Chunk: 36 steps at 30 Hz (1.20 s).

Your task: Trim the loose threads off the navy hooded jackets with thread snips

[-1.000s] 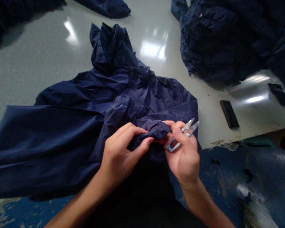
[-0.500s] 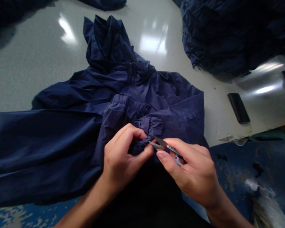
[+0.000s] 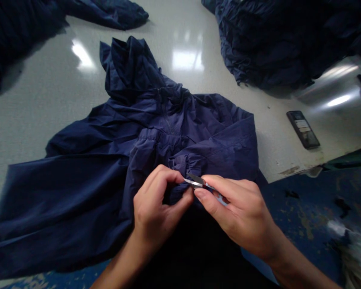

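Pinching the jacket [image 3: 78, 200] at the near edge of the table [image 3: 63, 92], the left hand [image 3: 158, 200] probably steadies it for the snips [image 3: 196, 183], which the right hand [image 3: 239, 212] grips tips-first toward that spot.

the jacket [image 3: 75, 188] is thin, smooth cloth with a faint sheen, puckered at the cuff [image 3: 194, 163]. the snips [image 3: 195, 183] have smooth metal blades. the table [image 3: 63, 112] is smooth and glossy. the phone [image 3: 303, 129] has a glossy screen. the floor [image 3: 313, 212] finish is patchy.
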Each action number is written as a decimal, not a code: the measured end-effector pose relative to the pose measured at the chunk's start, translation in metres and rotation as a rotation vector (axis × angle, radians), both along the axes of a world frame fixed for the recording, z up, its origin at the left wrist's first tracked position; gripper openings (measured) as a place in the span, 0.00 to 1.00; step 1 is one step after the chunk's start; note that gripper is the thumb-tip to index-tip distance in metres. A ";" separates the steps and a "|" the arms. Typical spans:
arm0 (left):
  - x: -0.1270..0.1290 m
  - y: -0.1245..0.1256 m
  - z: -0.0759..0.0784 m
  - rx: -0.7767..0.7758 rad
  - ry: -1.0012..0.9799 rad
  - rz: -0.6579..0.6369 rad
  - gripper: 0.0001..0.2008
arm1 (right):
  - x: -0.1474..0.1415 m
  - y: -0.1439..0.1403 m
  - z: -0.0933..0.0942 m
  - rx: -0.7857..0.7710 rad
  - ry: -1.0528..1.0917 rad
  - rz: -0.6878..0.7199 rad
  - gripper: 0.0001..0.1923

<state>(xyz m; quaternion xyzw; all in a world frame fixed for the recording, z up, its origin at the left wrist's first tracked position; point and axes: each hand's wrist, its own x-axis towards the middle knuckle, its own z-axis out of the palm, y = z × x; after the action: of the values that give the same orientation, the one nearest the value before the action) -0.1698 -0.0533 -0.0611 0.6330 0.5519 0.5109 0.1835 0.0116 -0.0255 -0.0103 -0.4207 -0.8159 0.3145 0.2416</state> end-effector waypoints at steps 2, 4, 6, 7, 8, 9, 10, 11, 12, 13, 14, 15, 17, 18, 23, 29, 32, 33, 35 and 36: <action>0.000 0.000 0.000 0.009 0.003 0.001 0.09 | 0.000 0.000 -0.001 -0.005 0.014 0.004 0.09; 0.000 -0.001 -0.001 0.007 0.000 -0.001 0.09 | 0.000 0.001 -0.002 0.002 0.018 0.002 0.10; 0.001 -0.001 -0.001 0.001 -0.004 0.000 0.09 | 0.000 0.001 -0.003 0.015 0.018 0.001 0.10; 0.001 -0.002 -0.001 -0.005 -0.004 0.002 0.09 | -0.001 0.001 -0.003 0.023 0.020 0.002 0.10; 0.001 -0.002 -0.001 -0.009 -0.005 0.004 0.09 | -0.001 0.001 -0.003 0.030 0.025 0.007 0.11; 0.001 -0.002 0.000 -0.009 -0.006 0.007 0.09 | -0.002 0.001 -0.003 0.033 0.032 0.012 0.11; 0.001 -0.002 0.000 -0.010 -0.008 0.009 0.09 | -0.002 0.001 -0.002 0.036 0.043 0.015 0.11; 0.001 -0.001 0.001 -0.012 -0.013 0.011 0.09 | -0.002 0.001 -0.002 0.034 0.053 0.008 0.11; 0.001 -0.001 0.002 -0.013 -0.018 0.014 0.08 | -0.001 0.001 -0.001 0.026 0.066 -0.018 0.11; 0.001 -0.001 0.003 -0.016 -0.021 0.015 0.07 | 0.000 0.001 -0.001 0.003 0.081 -0.065 0.11; 0.001 -0.001 0.003 -0.022 -0.019 0.016 0.06 | 0.001 0.001 -0.001 -0.038 0.112 -0.127 0.11; 0.000 -0.002 0.003 -0.036 -0.010 0.021 0.05 | 0.003 0.001 -0.002 -0.105 0.163 -0.197 0.13; 0.000 -0.005 0.001 -0.074 0.003 0.055 0.05 | 0.006 0.002 -0.006 -0.298 0.322 -0.317 0.18; 0.000 -0.006 -0.002 -0.094 -0.002 0.082 0.08 | 0.006 0.002 -0.010 -0.397 0.411 -0.351 0.20; -0.001 -0.010 -0.012 -0.102 -0.012 0.024 0.07 | 0.000 0.004 -0.030 -0.672 0.653 -0.366 0.23; 0.001 -0.005 0.003 -0.043 0.135 -0.084 0.12 | -0.010 0.004 -0.038 -0.522 0.911 -0.393 0.28; 0.003 -0.007 0.009 -0.110 0.150 -0.052 0.11 | -0.011 0.004 -0.035 -0.465 0.854 -0.373 0.26; 0.003 -0.008 0.009 -0.139 0.143 -0.053 0.14 | -0.011 0.004 -0.034 -0.441 0.823 -0.357 0.26; 0.002 -0.010 0.009 -0.170 0.146 -0.064 0.21 | -0.012 0.003 -0.032 -0.385 0.777 -0.288 0.24; 0.001 -0.010 0.009 -0.170 0.153 -0.074 0.23 | -0.012 0.002 -0.032 -0.359 0.767 -0.237 0.22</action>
<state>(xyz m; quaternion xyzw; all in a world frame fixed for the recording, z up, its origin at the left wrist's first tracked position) -0.1685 -0.0630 -0.0525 0.6722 0.5818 0.4054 0.2128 -0.0004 -0.0231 -0.0421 -0.3996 -0.5456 0.5547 0.4847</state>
